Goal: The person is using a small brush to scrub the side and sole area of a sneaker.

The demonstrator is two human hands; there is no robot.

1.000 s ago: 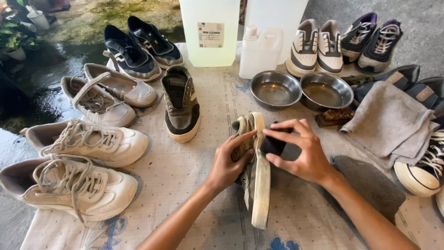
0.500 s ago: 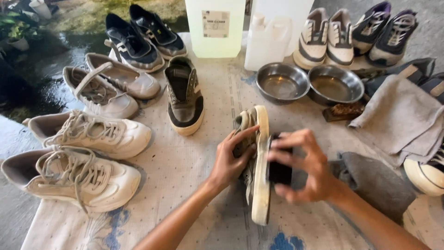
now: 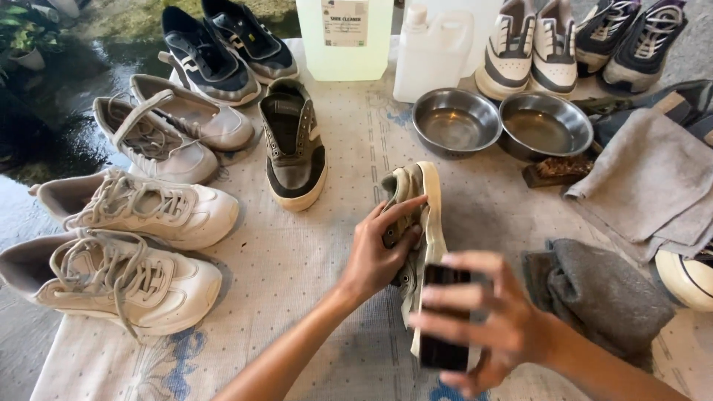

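Near the surface's front edge, the left hand (image 3: 379, 256) clasps a canvas sneaker (image 3: 416, 223) tipped on its side; the right hand (image 3: 490, 319) pinches a dark sponge block (image 3: 444, 315) against its sole.

The right hand (image 3: 490, 327) is motion-blurred and hides the sneaker's (image 3: 416, 223) heel end; the dark block (image 3: 444, 319) it grips stays indistinct.

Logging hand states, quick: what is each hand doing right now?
Left hand: closed on the olive sneaker, tipped on its side.
Right hand: closed around a dark block against the sole.
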